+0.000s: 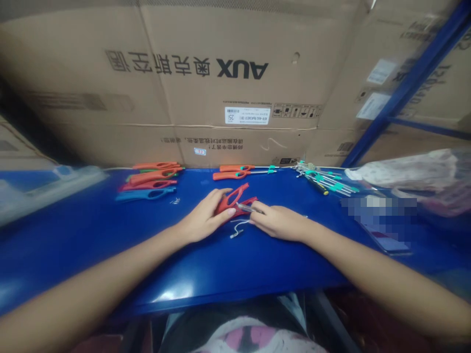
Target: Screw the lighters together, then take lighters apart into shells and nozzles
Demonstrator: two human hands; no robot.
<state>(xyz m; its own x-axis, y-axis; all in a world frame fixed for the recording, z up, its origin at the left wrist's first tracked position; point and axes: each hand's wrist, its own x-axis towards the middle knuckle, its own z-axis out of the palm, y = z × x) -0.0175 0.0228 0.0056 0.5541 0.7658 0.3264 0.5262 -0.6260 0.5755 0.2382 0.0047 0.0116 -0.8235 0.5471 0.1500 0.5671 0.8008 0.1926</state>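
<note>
Near the middle of the blue table, my left hand (206,215) is closed on a red lighter casing (232,200), which looks spread into two halves. My right hand (276,221) pinches a slim metal-and-clear part (245,208) whose tip lies at the casing. Just below, a white wire (238,224) with a small end piece hangs or lies by my right fingers. Those fingers hide most of the slim part. Beyond my hands lie two orange lighters (231,175) with metal rods and green tips.
Several coloured lighter casings (156,177) are piled at the back left. Several metal rods with green pieces (331,181) and a yellow-black screwdriver (319,186) lie at the back right. A phone-like object (390,240) and plastic bags (412,169) are farther right. Cardboard (198,98) walls the back.
</note>
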